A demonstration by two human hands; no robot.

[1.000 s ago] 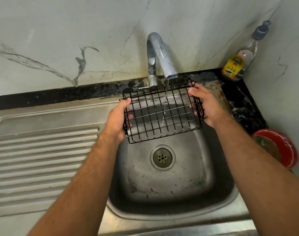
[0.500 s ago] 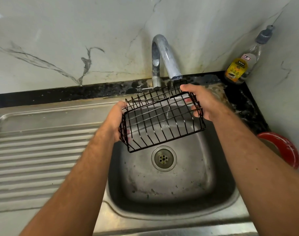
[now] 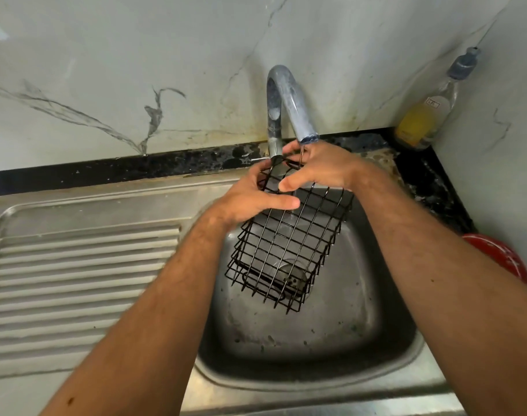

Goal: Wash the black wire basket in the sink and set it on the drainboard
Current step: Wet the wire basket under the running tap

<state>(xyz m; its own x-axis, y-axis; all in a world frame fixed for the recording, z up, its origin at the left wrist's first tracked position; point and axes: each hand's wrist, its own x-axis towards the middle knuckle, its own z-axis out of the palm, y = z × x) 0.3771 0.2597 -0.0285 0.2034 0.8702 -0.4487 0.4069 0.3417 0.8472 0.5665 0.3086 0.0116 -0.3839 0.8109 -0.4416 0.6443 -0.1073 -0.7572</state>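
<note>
The black wire basket (image 3: 289,244) hangs on end over the steel sink (image 3: 313,340), its long side pointing down toward the drain. Both hands hold its upper end just under the tap spout (image 3: 289,100). My left hand (image 3: 256,196) grips the top left edge, thumb stretched across the wires. My right hand (image 3: 319,166) grips the top right edge with fingers curled over the rim. A thin stream of water falls from the spout past my right hand. The ribbed drainboard (image 3: 82,283) lies to the left of the basin.
A bottle of yellow liquid (image 3: 427,115) stands in the back right corner on the black counter. A red plate (image 3: 502,256) sits at the right edge beside the sink. A marble wall rises behind the tap.
The basket has swung from lying nearly flat under the tap to hanging on end. Both hands have moved together to its upper end near the spout.
</note>
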